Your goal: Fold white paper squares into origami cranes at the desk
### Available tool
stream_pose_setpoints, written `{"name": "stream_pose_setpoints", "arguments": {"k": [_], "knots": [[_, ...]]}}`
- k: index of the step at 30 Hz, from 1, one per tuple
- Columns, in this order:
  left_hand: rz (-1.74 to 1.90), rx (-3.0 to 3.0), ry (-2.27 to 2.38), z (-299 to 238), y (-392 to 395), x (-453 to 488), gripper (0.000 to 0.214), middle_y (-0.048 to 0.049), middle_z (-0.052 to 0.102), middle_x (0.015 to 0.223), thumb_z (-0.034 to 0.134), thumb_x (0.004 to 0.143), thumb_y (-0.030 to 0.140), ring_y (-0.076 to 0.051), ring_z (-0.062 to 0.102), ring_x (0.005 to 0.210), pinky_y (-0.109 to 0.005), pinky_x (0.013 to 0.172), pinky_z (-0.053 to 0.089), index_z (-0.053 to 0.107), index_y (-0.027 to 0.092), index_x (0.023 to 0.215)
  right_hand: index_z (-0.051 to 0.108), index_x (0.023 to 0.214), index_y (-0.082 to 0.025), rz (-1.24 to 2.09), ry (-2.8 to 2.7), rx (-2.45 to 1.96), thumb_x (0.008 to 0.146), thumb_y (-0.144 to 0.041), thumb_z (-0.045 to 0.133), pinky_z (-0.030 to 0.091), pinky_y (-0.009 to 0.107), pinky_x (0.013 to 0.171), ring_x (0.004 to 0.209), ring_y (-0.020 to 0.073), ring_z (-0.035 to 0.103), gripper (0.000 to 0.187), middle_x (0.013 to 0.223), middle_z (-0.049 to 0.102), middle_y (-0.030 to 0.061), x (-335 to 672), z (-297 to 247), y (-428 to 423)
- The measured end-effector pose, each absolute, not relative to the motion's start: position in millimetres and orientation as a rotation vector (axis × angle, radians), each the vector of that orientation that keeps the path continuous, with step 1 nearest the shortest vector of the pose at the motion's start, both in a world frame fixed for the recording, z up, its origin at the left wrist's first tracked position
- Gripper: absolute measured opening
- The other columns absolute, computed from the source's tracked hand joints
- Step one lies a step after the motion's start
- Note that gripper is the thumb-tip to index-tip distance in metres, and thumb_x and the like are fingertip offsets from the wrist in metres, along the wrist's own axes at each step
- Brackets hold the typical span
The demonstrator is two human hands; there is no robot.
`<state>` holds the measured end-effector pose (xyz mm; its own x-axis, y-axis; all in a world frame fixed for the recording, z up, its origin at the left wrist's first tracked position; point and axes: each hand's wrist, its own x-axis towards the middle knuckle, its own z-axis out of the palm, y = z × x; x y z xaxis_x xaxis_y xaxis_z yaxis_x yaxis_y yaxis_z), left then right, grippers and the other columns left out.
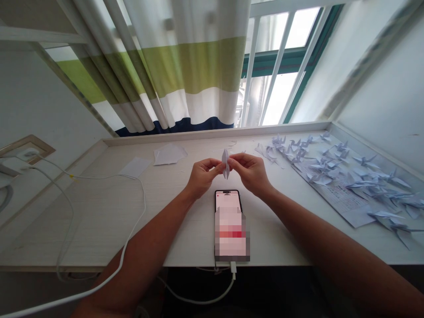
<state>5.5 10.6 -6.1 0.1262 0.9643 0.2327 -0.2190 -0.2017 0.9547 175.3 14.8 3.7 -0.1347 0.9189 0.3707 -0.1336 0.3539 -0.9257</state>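
Head cam: white cable (205,302) into phone (230,225) on desk (192,238). Just past it, L hand (203,176) & R hand (252,172) both pinch one folded paper (225,164) upright btwn 'em, fingertips closed on it. Paper cranes (366,183) off right, curtain (198,66) & window (296,55) behind.

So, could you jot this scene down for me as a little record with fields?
Left grip: pinching one side of a small folded paper
Right grip: pinching its other side
Surface: white desk
Near side: phone, cable attached
Left: flat paper sheets
Right: many paper birds, some on a printed sheet
Behind: banded curtain
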Motion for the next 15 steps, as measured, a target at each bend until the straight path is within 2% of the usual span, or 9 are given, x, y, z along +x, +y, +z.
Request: {"name": "stream_pose_setpoints", "arguments": {"k": [8, 15], "knots": [[1.377, 1.389, 0.954, -5.1, 8.2, 7.9, 0.029, -0.0058, 0.077, 0.081, 0.088, 0.074, 0.043, -0.018, 0.069, 0.075, -0.031, 0.073, 0.054, 0.08, 0.016, 0.082, 0.074, 0.078, -0.02, 0.892, -1.453, -0.89, 0.084, -0.034, 0.079, 0.057, 0.036, 0.07, 0.072, 0.0193, 0.069, 0.016, 0.076, 0.075, 0.004, 175.2, 7.2, 12.9], [1.412, 1.425, 1.034, -9.1, 15.4, 0.8, 0.03, -0.0058, 0.077, 0.082, 0.084, 0.078, 0.045, -0.018, 0.069, 0.077, -0.031, 0.075, 0.054, 0.079, 0.016, 0.085, 0.078, 0.092, -0.018, 1.121, -1.427, -0.815, 0.087, -0.037, 0.074, 0.06, 0.038, 0.081, 0.079, 0.0186, 0.071, 0.02, 0.084, 0.077, 0.0043, 174.2, 6.7, 13.5]]}}
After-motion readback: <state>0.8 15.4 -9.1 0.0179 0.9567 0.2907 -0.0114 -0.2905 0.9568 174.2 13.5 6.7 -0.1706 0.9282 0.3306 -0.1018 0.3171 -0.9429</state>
